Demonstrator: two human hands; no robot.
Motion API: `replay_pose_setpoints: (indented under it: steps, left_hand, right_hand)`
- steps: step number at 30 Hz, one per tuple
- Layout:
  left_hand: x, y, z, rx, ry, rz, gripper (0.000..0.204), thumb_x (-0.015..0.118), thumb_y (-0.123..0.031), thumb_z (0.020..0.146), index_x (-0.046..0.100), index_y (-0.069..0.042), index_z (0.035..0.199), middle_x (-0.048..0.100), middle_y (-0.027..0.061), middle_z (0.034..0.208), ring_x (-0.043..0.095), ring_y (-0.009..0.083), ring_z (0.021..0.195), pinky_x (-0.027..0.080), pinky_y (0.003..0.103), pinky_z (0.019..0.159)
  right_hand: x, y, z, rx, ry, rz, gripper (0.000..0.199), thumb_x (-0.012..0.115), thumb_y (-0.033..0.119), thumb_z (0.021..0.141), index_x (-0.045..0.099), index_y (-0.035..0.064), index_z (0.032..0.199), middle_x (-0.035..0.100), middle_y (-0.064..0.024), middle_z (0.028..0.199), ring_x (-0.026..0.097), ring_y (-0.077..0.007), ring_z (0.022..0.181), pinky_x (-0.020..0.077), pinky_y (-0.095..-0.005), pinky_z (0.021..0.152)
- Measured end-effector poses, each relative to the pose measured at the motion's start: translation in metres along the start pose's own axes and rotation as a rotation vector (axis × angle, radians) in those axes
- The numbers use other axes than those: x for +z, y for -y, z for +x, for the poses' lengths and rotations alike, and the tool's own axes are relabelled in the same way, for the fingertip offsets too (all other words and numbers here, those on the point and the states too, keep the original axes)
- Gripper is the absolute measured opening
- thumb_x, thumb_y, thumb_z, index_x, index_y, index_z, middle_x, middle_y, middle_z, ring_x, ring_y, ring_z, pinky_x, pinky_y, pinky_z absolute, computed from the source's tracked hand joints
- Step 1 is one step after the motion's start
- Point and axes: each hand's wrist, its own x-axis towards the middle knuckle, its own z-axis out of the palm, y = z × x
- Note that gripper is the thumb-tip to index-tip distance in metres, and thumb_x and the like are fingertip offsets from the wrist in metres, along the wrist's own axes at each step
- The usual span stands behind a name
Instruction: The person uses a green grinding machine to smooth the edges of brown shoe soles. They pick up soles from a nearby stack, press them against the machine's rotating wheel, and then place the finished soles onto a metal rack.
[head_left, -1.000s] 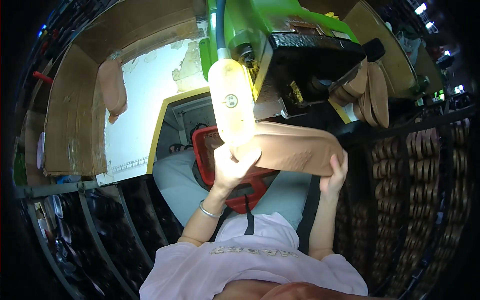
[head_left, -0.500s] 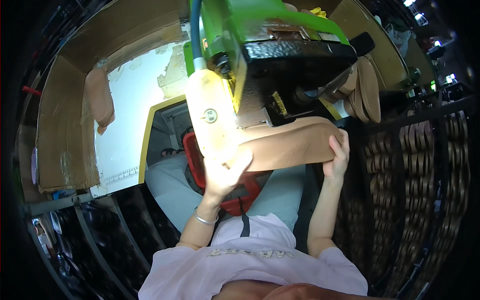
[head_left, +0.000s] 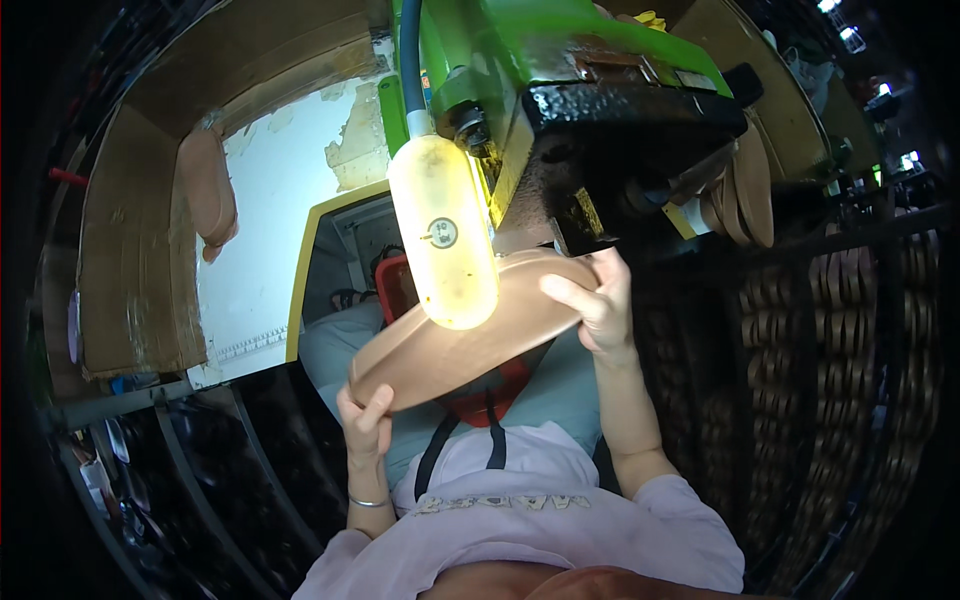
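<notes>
A long tan shoe sole (head_left: 490, 350) spans both my hands, tilted so its right end sits higher and nearer the machine. My left hand (head_left: 368, 425) pinches its lower left end between thumb and fingers. At the upper right end my right hand (head_left: 600, 305) grips it, thumb lying on the face towards me. A lit yellow-white lamp (head_left: 445, 190) hangs in front and covers part of the sole's upper edge. Just beyond the right end is the dark lower front of a green and black machine (head_left: 630, 120); whether the sole touches it I cannot tell.
On the left, a white tabletop (head_left: 265, 220) carries cardboard walls (head_left: 140, 240) and a tan sole (head_left: 207, 190). Several more soles (head_left: 750, 190) stand right of the machine. A red basket (head_left: 395, 285) shows below. Racks filled with soles (head_left: 840, 350) line the right side.
The sole has swung from nearly level to slanting, its left end lower and further left. My left hand moved left and down with it; my right hand moved left.
</notes>
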Motion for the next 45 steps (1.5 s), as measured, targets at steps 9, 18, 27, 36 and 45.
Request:
replay_pose_setpoints:
  steps: [9,18,27,36,45]
  left_hand:
    - [0.088,-0.011,0.063,0.127,0.603,0.464,0.048,0.074,-0.017,0.078,0.057,0.006,0.116,0.065,0.0098,0.105,0.059,0.0136,0.094,0.047,0.029,0.085]
    - [0.137,0.006,0.065,0.314,0.294,0.351,0.018,0.066,-0.003,0.084,0.063,0.007,0.098,0.067,0.0076,0.087,0.059,0.0084,0.078,0.049,0.023,0.071]
    - [0.139,0.017,0.045,0.128,0.320,0.086,0.036,0.063,0.004,0.084,0.053,0.009,0.118,0.063,0.0119,0.108,0.061,0.0122,0.094,0.048,0.023,0.083]
    - [0.128,-0.011,0.070,0.236,0.321,0.389,0.036,0.069,-0.001,0.078,0.059,0.007,0.112,0.065,0.0101,0.104,0.061,0.0141,0.095,0.048,0.028,0.086]
    - [0.049,-0.050,0.061,0.349,0.111,0.287,0.026,0.068,-0.002,0.076,0.063,0.007,0.100,0.066,0.0094,0.090,0.062,0.0141,0.082,0.048,0.026,0.077]
  right_hand:
    - [0.018,-0.012,0.011,-0.083,-0.086,-0.165,0.041,0.079,0.007,0.072,0.055,-0.0027,0.104,0.066,-0.0077,0.089,0.064,-0.0152,0.084,0.0505,-0.0258,0.076]
    - [-0.002,-0.079,-0.151,0.493,0.069,-0.059,0.063,0.079,0.018,0.072,0.049,-0.0079,0.121,0.060,-0.0140,0.113,0.058,-0.0214,0.106,0.0452,-0.0322,0.093]
    - [-0.110,-0.032,-0.150,0.054,-0.503,-0.035,0.031,0.071,0.013,0.076,0.057,-0.0024,0.100,0.063,-0.0078,0.096,0.060,-0.0129,0.087,0.0478,-0.0272,0.080]
    - [-0.119,0.052,0.014,-0.175,-0.183,-0.359,0.028,0.061,0.019,0.086,0.058,-0.0009,0.105,0.062,-0.0062,0.095,0.058,-0.0109,0.088,0.0442,-0.0245,0.079]
    - [-0.047,0.022,0.025,-0.183,0.092,-0.277,0.030,0.064,0.017,0.085,0.055,-0.0004,0.107,0.061,-0.0064,0.099,0.055,-0.0114,0.092,0.0447,-0.0256,0.083]
